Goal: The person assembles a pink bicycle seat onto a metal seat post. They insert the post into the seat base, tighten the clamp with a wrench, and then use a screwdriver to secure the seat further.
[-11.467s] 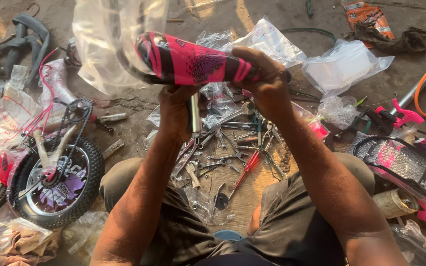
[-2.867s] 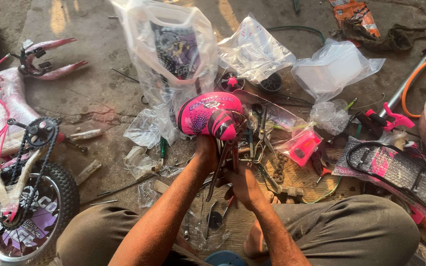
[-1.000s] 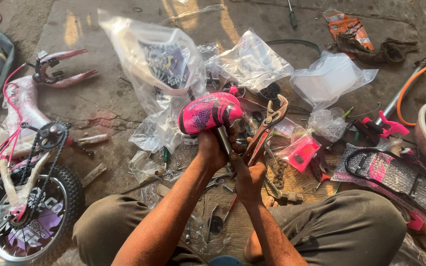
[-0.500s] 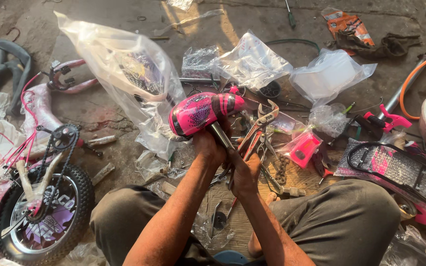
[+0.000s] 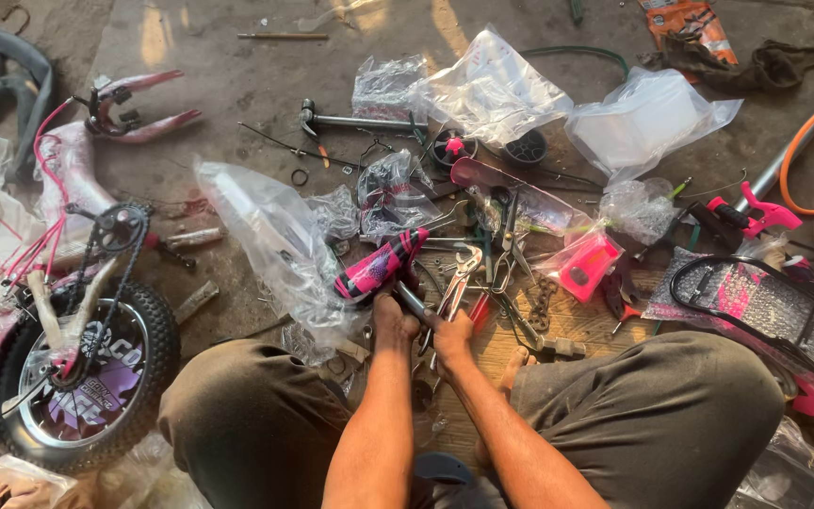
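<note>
Head view: left hand (image 5: 394, 319) closed around the underside post of a pink-and-black bicycle saddle (image 5: 381, 267), saddle tilted up and away to the left of the grip, partly against a clear plastic bag (image 5: 270, 247). Right hand (image 5: 451, 334) just beside the left, touching it, closed on the red handles of pliers (image 5: 457, 283) whose metal jaws sit just above the grip, near the saddle post. Beyond both hands, a scatter of wrenches and hand tools (image 5: 506, 247) on the ground. Pink plastic part (image 5: 587, 267) off to the right of the grip. Small bicycle wheel (image 5: 87, 377) with chain well to the left, by the left knee.
</note>
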